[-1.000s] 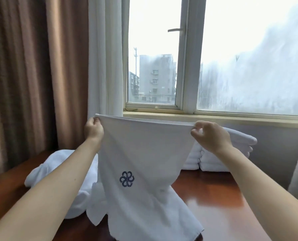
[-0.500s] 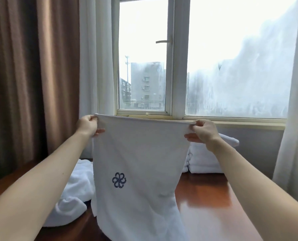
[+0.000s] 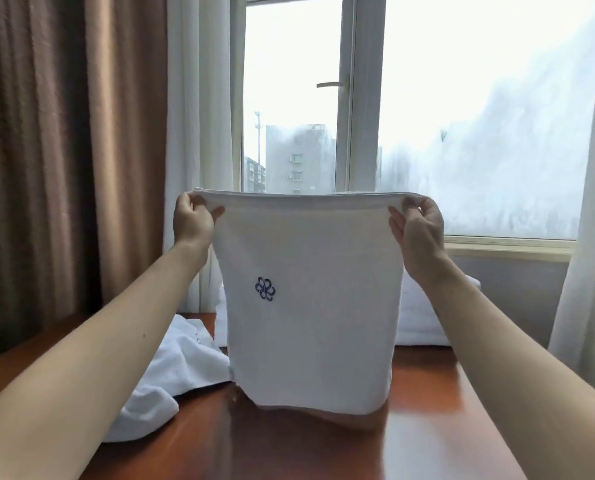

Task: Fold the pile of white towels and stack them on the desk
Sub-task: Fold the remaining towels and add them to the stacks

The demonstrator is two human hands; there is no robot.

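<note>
Head view: one towel (image 3: 310, 306), seemingly doubled, hanging over the bench (image 3: 289, 445); my left hand (image 3: 194, 220) and right hand (image 3: 415, 226) each pinch a top corner. Loose pile (image 3: 171, 368) left, folded stack (image 3: 417, 323) behind. Step: mid-fold. Next, I judge: bring the corners together with edges aligned.

Towel (image 3: 310, 299) hung over desk (image 3: 289, 445), left hand (image 3: 194, 220) at its top left corner, right hand (image 3: 415, 230) at top right. Loose towels (image 3: 171, 368) lay on desk, left. Folded stack (image 3: 417, 317) sat behind, right, below window (image 3: 462, 116). Curtain (image 3: 64, 150) far left.
</note>
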